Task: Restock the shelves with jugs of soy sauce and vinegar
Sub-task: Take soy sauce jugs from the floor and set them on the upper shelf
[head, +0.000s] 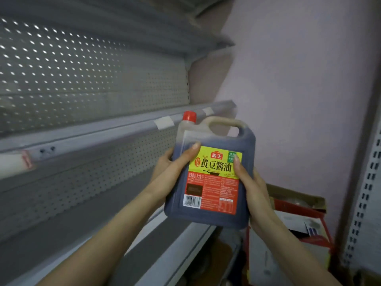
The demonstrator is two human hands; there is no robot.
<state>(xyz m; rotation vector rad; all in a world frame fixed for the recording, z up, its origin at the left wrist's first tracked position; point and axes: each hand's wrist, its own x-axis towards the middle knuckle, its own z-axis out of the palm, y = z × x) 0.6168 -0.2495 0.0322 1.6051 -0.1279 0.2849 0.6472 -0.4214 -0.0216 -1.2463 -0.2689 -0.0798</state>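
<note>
Soy sauce jug (210, 207), frame centre, clasped between left hand (174, 168) and right hand (253, 188). Best set upright on shelf (181, 242), label (214, 162) outward.

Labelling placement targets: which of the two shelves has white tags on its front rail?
The upper shelf, level with the red cap of the soy sauce jug: white tags sit on its rail. The lower shelf shows none.

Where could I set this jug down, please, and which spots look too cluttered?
The lower shelf is bare between the back panel and its front rail, left of the jug that the left hand and right hand grip. The upper shelf barely shows its top. Low on the right, an opened cardboard box crowds the corner by the wall.
</note>
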